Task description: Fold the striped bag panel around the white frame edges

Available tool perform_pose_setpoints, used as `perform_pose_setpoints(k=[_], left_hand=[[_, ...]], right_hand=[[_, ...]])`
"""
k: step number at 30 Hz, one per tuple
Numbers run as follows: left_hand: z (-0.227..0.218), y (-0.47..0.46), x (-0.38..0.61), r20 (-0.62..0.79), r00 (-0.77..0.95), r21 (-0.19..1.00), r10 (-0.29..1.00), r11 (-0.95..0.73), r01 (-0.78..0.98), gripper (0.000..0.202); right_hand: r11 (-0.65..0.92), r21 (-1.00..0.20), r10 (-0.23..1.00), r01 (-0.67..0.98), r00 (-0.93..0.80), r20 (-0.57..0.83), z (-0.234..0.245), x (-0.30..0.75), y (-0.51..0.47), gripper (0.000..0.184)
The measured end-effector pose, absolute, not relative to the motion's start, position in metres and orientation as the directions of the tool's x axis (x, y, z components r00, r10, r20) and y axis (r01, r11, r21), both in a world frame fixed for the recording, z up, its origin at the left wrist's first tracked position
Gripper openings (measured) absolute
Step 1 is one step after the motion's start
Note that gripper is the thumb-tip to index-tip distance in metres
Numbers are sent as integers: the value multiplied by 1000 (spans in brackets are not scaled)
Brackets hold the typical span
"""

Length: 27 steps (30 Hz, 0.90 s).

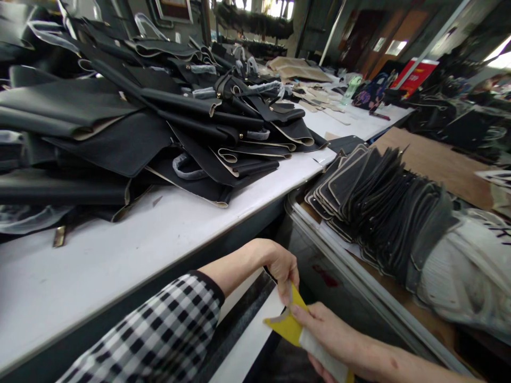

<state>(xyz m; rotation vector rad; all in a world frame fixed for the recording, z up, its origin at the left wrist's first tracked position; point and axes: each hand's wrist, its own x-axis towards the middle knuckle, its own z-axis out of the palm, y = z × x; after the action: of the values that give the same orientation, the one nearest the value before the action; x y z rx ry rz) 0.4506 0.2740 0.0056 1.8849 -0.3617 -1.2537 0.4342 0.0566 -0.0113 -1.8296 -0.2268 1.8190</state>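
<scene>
A floppy yellow-and-greyish-white piece of sheet material (290,327) is held low in the head view, past the near edge of the white table. My left hand (282,266), below a black-and-white checked sleeve, bends down and pinches its upper corner. Lower and to the right, my right hand (325,330) grips the same piece, thumb on top and fingers curled beneath. The piece's whitish part trails down under the right palm, partly covered. Under both hands lies a long white strip or board (249,340) beside a dark surface.
Black leather-like bag pieces (151,122) with clear-wrapped handles are heaped on the white table (159,250). A small brass-coloured metal piece (59,236) lies near its edge. To the right, stacked black panels (383,197) stand on a metal-edged bench, beside a whitish plastic-wrapped bundle (467,271).
</scene>
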Motion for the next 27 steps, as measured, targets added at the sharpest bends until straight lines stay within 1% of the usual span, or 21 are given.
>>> perform_pose_setpoints(k=[2,5,8,11,15,18,21,25,27], left_hand=[[9,276,450,-644,459,741,-613,-649,173,38],[15,284,446,-660,487,704,-572,-697,137,49],[18,295,437,-660,536,677,-526,-726,120,56],[22,299,432,-670,544,665,-505,-734,138,49],[34,288,431,-704,555,614,-443,-772,164,46],[42,274,431,-720,574,562,-389,-812,155,37],[43,264,430,-745,561,540,-362,-821,187,29],[37,259,432,-789,513,528,-339,-801,282,31],[37,256,435,-787,525,528,-325,-796,297,34]], right_hand=[[-842,-485,490,-235,40,-871,-9,436,62,55],[-854,-488,497,-179,-1,-868,-7,439,72,51],[-867,-465,474,-178,-11,-880,-4,435,80,55],[-865,-447,465,-229,-29,-885,0,425,81,61],[-828,-465,497,-312,-24,-868,3,414,78,58],[-799,-516,542,-311,2,-841,2,410,75,60],[-797,-518,544,-311,4,-839,-3,407,73,65],[-813,-485,509,-323,10,-861,-9,399,68,64],[-823,-474,496,-313,13,-868,-12,393,63,65]])
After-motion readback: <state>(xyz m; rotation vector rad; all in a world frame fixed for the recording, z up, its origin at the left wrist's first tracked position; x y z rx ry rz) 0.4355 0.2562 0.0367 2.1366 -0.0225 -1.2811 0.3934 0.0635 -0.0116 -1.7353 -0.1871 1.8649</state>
